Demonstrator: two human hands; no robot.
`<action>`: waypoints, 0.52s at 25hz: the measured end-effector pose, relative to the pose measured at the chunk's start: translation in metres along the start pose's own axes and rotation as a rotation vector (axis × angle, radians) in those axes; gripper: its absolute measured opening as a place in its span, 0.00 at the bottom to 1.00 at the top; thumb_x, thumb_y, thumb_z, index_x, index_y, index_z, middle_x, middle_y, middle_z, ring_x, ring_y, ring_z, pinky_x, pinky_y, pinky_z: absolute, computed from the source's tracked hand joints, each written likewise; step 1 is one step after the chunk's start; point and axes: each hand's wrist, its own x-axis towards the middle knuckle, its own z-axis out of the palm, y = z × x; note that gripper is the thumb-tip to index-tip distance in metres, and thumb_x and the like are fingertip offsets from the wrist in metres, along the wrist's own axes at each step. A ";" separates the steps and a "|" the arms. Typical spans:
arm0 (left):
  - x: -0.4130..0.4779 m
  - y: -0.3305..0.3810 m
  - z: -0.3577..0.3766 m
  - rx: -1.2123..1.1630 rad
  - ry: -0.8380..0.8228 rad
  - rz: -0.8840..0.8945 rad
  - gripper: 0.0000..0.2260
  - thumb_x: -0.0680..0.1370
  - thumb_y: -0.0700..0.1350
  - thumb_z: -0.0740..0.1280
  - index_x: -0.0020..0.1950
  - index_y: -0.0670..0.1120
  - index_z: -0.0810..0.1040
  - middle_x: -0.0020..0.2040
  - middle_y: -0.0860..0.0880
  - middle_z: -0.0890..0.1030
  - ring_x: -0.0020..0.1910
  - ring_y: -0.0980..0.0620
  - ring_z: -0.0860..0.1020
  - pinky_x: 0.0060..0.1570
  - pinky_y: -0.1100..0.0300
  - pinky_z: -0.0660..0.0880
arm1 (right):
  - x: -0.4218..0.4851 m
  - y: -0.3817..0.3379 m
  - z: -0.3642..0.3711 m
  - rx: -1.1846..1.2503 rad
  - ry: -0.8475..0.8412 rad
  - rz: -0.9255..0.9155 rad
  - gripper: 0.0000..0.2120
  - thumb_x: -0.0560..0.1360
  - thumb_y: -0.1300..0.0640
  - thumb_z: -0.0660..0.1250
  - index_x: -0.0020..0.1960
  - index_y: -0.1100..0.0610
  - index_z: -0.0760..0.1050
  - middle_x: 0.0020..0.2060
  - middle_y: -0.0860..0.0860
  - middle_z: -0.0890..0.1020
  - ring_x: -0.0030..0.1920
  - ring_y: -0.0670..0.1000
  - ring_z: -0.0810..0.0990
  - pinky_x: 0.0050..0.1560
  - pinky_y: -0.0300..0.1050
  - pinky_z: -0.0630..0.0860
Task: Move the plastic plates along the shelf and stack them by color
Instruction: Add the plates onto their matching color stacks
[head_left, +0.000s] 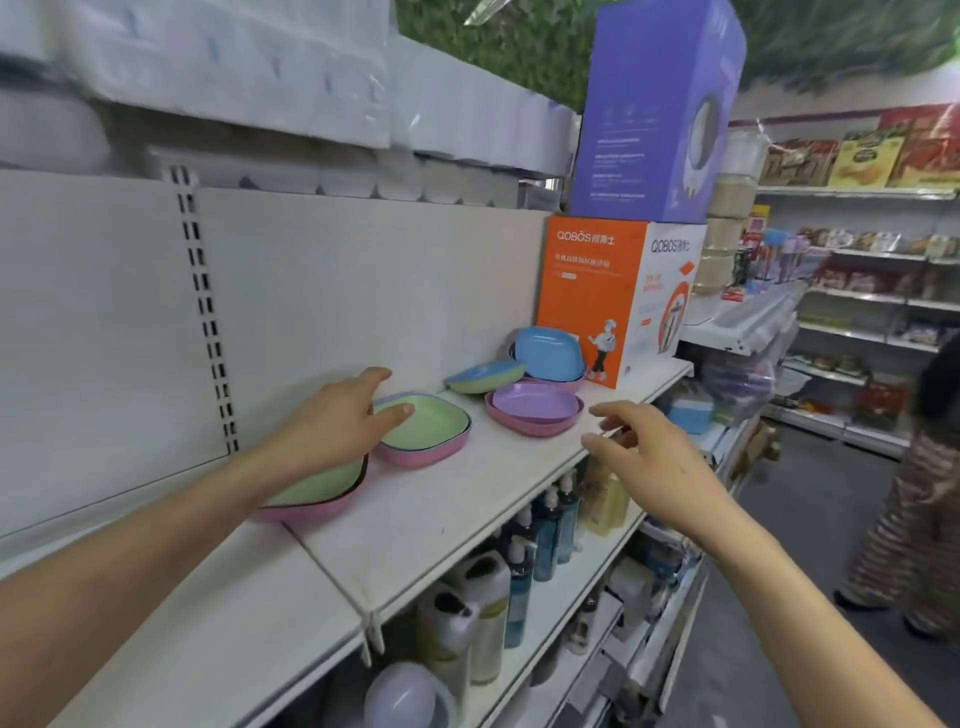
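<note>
The plastic plates (488, 375) lie in five loose groups along the white shelf (441, 525), around the middle of the frame, and most groups mix colours, so by my reading the sorting is barely begun. At centre is the green-topped pile (434, 434), with a bluish rim and a pink plate showing beneath the green one. Lower left of it, half hidden under the forearm, is a second green-on-pink pile (317, 493). To the right sits a purple-on-pink pile (535, 408), and behind that a blue plate over a green one. Further back, the blue plates (548, 353) stand on edge, propped against the orange box (587, 291) (probably only to save room).

The left hand (337, 415) lies spread over the centre pile's near-left rim, thumb across the green surface and fingers (379, 373) stretched straight toward the back panel. Nothing is clasped; it looks placed to steady or lift that top plate. The right hand (639, 457) hovers at the shelf's front edge, right of centre, fingers loose and empty, likely ready to take a plate.

Bottles (545, 519) fill the shelf below. A purple box (649, 114) tops the orange one.
</note>
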 end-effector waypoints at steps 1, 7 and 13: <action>0.010 -0.002 0.004 0.018 -0.006 -0.014 0.29 0.81 0.64 0.62 0.78 0.52 0.65 0.48 0.52 0.81 0.51 0.48 0.77 0.52 0.53 0.73 | 0.013 0.007 0.004 0.012 -0.010 0.005 0.18 0.80 0.42 0.66 0.69 0.44 0.74 0.58 0.44 0.77 0.50 0.38 0.77 0.46 0.37 0.72; 0.049 -0.019 0.014 0.065 0.065 -0.146 0.26 0.80 0.62 0.65 0.75 0.52 0.70 0.43 0.53 0.78 0.45 0.52 0.77 0.46 0.55 0.71 | 0.110 0.036 0.033 0.044 -0.058 -0.082 0.18 0.80 0.45 0.67 0.68 0.48 0.76 0.56 0.44 0.77 0.50 0.41 0.78 0.51 0.44 0.74; 0.054 -0.025 0.004 0.208 0.099 -0.300 0.21 0.79 0.60 0.67 0.69 0.52 0.75 0.46 0.53 0.78 0.47 0.50 0.77 0.49 0.55 0.74 | 0.196 0.030 0.074 0.081 -0.177 -0.250 0.14 0.80 0.49 0.68 0.64 0.50 0.79 0.52 0.45 0.81 0.45 0.45 0.80 0.48 0.44 0.72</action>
